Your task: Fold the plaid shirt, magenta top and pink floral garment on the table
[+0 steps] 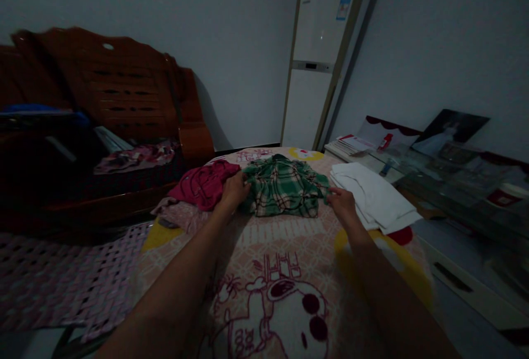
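A green plaid shirt (285, 185) lies spread and wrinkled on the cloth-covered table (248, 248). At its left edge my left hand (235, 189) has its fingers closed on the fabric. My right hand (342, 204) pinches the shirt's right edge, near a sleeve. Just left of my left hand is a crumpled magenta garment (204, 182), resting partly on a pale pink garment (182, 213). Folded white cloth (372, 196) lies to the right, beyond my right hand.
A wooden sofa (124, 91) with clothes on it stands at the left, above a woven pink seat (74, 282). On the right is a glass-topped cabinet (450, 182) with papers, a photo and a cup. A tall white air conditioner (309, 94) stands behind.
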Motion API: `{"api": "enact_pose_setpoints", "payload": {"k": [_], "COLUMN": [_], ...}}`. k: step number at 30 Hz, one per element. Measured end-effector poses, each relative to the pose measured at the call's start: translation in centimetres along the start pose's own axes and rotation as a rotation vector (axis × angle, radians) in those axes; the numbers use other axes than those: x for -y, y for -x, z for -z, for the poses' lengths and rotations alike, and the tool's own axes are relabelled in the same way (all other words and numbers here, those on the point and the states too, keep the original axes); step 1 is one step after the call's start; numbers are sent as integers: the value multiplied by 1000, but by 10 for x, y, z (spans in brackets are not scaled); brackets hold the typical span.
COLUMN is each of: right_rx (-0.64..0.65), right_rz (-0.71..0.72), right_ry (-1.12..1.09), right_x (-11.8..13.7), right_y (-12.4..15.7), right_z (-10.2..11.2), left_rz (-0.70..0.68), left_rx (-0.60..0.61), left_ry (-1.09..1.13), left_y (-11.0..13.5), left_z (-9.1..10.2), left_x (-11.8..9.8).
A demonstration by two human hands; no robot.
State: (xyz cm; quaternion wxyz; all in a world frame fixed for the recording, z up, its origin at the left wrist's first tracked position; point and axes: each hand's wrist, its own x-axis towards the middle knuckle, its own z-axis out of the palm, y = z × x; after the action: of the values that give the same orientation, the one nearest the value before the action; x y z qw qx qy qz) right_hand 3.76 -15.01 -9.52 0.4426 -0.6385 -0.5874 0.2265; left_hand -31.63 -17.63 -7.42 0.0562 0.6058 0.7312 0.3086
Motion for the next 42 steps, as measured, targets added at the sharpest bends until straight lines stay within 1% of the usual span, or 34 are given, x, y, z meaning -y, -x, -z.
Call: {"api": "enact_pose_setpoints", "payload": {"k": [2,3,6,9,11,12,15,17,20,22,24,27,29,31,33,35,37,39,42], "right_rx": [42,73,173,284,352,382,427,440,398,319,247,146,71,24,5,14,63,124,170], "right_rz": [27,53,132,147,158,174,224,202,71,-19,-89,-171,-205,-223,-222,-204,-151,-53,130], "right_ry": [48,77,230,350,369,369,308,181,-130,-374,-608,-892,-1000,-1035,-997,-898,-780,-674,-469], "right_x": [1,3,11,20,24,26,25,22,15,10,6,-2,-8,-13,-16,-16,-12,-7,-3], "right_y": [8,11,22,29,33,34,36,35,33,30,27,21,17,14,13,14,17,20,24], "right_z": [-4,-5,-5,-3,-2,-2,-4,-6,-9,-9,-8,-4,-3,-3,-4,-6,-9,-13,-19], "left_rz": [-21,-42,-128,-229,-300,-329,-377,-372,-342,-312,-218,21,142,186,180,171,153,91,-90], "left_rx": [74,139,396,645,738,755,713,656,551,469,346,149,106,106,71,33,8,-31,-108], "left_ry": [-35,-31,50,137,182,185,159,157,208,340,538,790,875,886,834,750,683,644,525], "left_y": [3,4,5,6,7,8,12,13,12,8,3,-1,-2,-2,-2,-3,-3,-3,1], "left_z": [1,2,5,8,11,11,11,8,2,-1,-2,-2,-2,-3,-6,-9,-13,-15,-11], "left_x": [0,0,1,3,4,4,3,3,5,8,12,17,20,22,23,25,25,23,14]}}
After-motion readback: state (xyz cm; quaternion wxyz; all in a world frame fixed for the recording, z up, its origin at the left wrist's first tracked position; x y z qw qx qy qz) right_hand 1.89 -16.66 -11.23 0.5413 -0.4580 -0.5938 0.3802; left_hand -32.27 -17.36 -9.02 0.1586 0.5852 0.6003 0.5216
